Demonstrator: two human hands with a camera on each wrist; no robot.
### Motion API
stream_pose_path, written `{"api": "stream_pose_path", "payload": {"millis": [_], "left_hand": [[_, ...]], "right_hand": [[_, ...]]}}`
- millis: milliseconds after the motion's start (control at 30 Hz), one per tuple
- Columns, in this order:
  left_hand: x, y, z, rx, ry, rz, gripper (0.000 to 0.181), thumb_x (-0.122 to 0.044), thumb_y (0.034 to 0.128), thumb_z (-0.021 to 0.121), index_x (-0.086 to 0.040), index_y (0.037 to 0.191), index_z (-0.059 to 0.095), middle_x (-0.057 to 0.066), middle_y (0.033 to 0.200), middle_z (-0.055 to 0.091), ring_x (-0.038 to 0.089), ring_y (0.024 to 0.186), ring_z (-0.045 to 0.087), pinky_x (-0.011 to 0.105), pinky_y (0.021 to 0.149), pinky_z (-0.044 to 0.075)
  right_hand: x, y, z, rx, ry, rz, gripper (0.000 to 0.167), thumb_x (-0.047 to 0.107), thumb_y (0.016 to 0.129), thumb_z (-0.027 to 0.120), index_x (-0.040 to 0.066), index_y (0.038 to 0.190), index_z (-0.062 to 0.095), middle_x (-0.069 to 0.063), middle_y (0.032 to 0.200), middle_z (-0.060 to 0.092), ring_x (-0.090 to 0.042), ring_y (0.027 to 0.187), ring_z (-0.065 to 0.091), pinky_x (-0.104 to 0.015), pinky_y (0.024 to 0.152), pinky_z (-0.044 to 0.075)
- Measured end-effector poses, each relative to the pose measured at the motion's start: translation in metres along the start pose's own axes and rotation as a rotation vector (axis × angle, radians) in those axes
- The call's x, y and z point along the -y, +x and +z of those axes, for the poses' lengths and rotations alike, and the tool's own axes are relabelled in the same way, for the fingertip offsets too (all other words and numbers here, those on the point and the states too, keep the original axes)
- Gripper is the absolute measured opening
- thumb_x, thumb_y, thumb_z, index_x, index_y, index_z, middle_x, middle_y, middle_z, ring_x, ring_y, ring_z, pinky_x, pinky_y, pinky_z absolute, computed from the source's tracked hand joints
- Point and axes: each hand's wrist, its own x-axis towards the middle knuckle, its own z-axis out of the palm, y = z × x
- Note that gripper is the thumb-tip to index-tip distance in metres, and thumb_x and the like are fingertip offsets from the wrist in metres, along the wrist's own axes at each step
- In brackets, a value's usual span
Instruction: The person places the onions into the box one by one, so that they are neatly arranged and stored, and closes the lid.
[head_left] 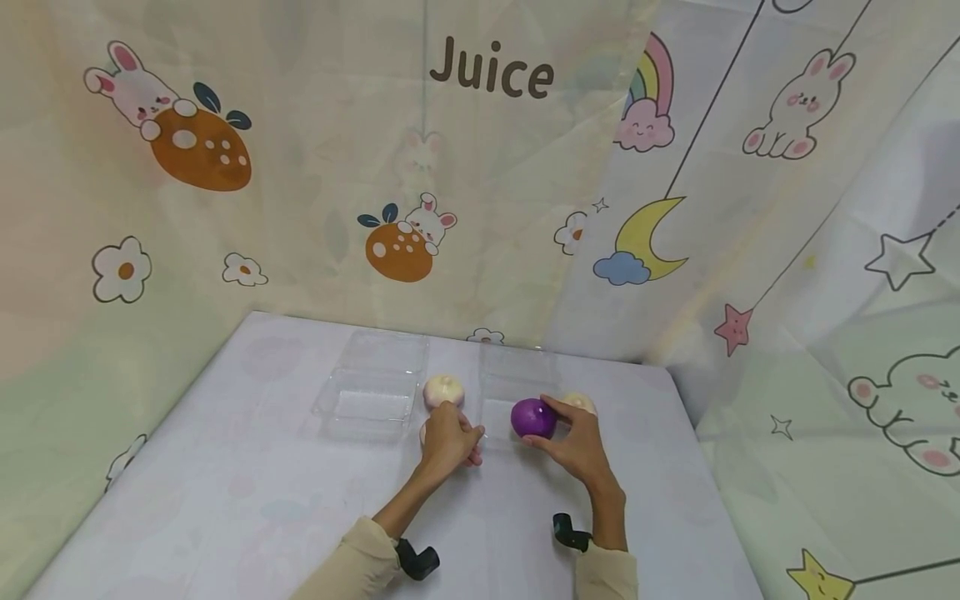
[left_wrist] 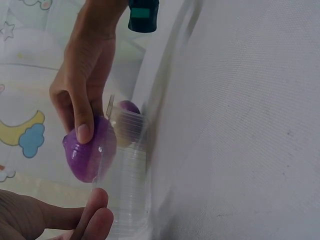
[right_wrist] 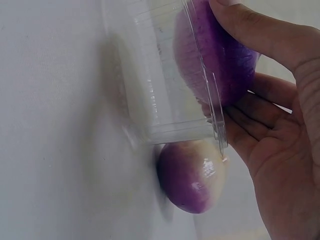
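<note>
My right hand (head_left: 577,437) grips a purple turnip (head_left: 533,418) between thumb and fingers, at the rim of the right clear plastic container (head_left: 497,408). In the right wrist view part of the turnip (right_wrist: 225,60) shows through the container's clear wall. My left hand (head_left: 450,442) is at the container's near left corner, its thumb and fingertips pinching the rim. A white-and-purple turnip (head_left: 444,391) lies just beyond the left hand, and another is mostly hidden under that hand. To the right of the container lies one more turnip (right_wrist: 192,177), partly behind the right hand in the head view.
A second clear container (head_left: 372,404) stands open on the left of the white table (head_left: 285,500), its lid folded back. Behind the table hangs a printed cloth (head_left: 300,233). Black wrist mounts (head_left: 417,560) sit on both forearms.
</note>
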Motion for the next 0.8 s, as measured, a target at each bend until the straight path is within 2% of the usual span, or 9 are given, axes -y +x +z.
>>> {"api": "stream_pose_path", "payload": {"millis": [333, 500, 800], "left_hand": [[0.001, 0.0, 0.0, 0.006, 0.004, -0.002, 0.023, 0.002, 0.0946, 0.078, 0.009, 0.074, 0.072, 0.009, 0.055, 0.071, 0.014, 0.042, 0.07, 0.029, 0.042, 0.061], [0.0, -0.001, 0.0, 0.001, 0.015, -0.01, 0.025, 0.001, 0.0949, 0.079, 0.005, 0.071, 0.071, 0.008, 0.055, 0.071, 0.014, 0.042, 0.069, 0.03, 0.042, 0.061], [-0.002, -0.001, 0.0, -0.001, 0.022, -0.019, 0.025, 0.0, 0.0947, 0.08, 0.005, 0.073, 0.07, 0.011, 0.056, 0.072, 0.016, 0.042, 0.07, 0.03, 0.042, 0.061]], "right_hand": [[0.002, 0.004, 0.006, 0.004, -0.007, -0.001, 0.078, 0.032, 0.075, 0.103, 0.009, 0.143, 0.072, -0.017, 0.142, 0.074, -0.039, 0.132, 0.069, -0.067, 0.113, 0.056], [0.002, 0.005, 0.01, 0.019, 0.006, 0.005, 0.079, 0.032, 0.076, 0.103, 0.008, 0.144, 0.071, -0.017, 0.144, 0.073, -0.039, 0.135, 0.068, -0.067, 0.117, 0.053], [0.003, 0.012, 0.019, 0.052, 0.043, -0.045, 0.08, 0.032, 0.077, 0.102, 0.003, 0.144, 0.07, -0.017, 0.142, 0.074, -0.039, 0.13, 0.072, -0.065, 0.111, 0.059]]}}
